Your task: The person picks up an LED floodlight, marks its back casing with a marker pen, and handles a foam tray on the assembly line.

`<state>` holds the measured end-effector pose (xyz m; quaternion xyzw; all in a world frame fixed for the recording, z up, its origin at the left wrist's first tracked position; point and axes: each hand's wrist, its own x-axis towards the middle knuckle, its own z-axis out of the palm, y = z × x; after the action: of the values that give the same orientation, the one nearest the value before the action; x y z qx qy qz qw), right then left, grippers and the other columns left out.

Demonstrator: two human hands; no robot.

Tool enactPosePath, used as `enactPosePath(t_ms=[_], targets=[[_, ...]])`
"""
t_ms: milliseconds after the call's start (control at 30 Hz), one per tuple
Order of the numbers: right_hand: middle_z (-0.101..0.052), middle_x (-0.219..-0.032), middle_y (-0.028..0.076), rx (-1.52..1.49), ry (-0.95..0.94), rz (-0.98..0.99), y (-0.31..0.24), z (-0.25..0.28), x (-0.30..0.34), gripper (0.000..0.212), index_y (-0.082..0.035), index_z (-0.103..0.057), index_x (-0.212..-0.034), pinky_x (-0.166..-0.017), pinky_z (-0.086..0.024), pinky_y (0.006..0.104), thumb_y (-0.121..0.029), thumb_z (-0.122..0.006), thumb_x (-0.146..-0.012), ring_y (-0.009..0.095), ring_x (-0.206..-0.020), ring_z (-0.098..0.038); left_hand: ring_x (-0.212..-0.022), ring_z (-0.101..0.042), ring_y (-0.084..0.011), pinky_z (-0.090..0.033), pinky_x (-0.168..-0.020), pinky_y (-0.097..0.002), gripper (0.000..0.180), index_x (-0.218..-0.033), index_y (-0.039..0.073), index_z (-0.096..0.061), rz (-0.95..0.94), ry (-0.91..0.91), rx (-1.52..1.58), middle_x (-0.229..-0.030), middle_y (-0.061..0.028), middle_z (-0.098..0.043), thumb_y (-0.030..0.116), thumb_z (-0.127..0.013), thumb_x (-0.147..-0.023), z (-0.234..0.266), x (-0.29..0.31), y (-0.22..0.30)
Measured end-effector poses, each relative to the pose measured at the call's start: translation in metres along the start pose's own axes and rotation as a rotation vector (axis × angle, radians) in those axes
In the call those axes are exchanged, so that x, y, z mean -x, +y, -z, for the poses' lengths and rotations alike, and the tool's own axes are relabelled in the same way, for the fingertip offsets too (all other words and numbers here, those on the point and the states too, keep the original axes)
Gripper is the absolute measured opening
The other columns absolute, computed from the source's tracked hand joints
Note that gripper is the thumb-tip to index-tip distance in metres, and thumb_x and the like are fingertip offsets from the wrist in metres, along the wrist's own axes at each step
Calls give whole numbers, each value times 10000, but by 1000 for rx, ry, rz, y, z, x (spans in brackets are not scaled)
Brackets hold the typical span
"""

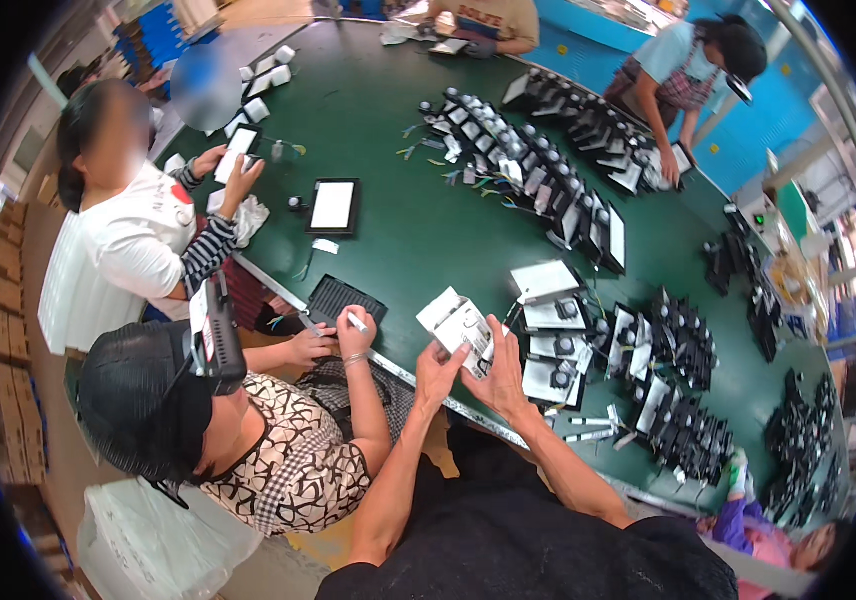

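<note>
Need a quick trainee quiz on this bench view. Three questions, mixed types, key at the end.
1. True or false: the wearer's left hand alone holds the white box, with the right hand off it.
2. The tabletop is: a) white b) green c) orange.
3. On which side of the box does the lone black-framed white panel lie?

Key: 1 false, both hands hold it; 2 b; 3 left.
</note>
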<state>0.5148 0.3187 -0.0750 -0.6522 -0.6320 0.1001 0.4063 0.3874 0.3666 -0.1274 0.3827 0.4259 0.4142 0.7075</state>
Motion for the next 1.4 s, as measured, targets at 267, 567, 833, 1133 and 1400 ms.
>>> enactPosePath(t_ms=[267, 567, 833, 1133, 1400], targets=[[-464, -1439, 197, -229, 217, -127, -93, 77, 55, 886, 16, -275, -1509, -1063, -388, 421, -105, -775, -788, 298, -1239, -519, -713, -587, -58, -450, -610, -217, 316, -1122, -29, -626, 18, -169, -100, -904, -28, -689, 229, -681, -947, -2, 91, 101], [-530, -1347, 196, -578, 437, -476, -151, 66, 119, 696, -35, -322, -1494, -873, -538, 316, -58, -697, -908, 190, -1122, -574, -500, -488, -19, -304, -393, -186, 329, -1109, -25, -617, 101, -337, 42, -796, -27, -670, 256, -674, -949, 22, 145, 98], [-594, -1283, 190, -646, 552, -511, -158, 58, 137, 665, -37, -344, -1485, -895, -534, 297, 0, -678, -910, 191, -1126, -605, -467, -473, -30, -309, -382, -209, 401, -1052, -39, -636, 157, -334, -10, -725, -13, -641, 356, -617, -989, 16, 147, 99], [-616, -1251, 201, -734, 504, -534, -112, 35, 120, 640, -12, -373, -1460, -890, -542, 294, -11, -698, -909, 175, -1070, -628, -514, -537, -63, -312, -371, -193, 752, -1040, -24, -655, 262, -207, -1, -779, -39, -667, 669, -364, -1000, 29, 113, 73], [-641, -1228, 187, -762, 436, -552, -72, 2, 101, 630, -10, -403, -1440, -883, -534, 299, -45, -720, -897, 176, -1053, -636, -527, -548, -112, -344, -367, -219, 815, -1298, -79, -499, 311, 56, 64, -934, -166, -702, 666, -358, -999, 81, 86, 39]])
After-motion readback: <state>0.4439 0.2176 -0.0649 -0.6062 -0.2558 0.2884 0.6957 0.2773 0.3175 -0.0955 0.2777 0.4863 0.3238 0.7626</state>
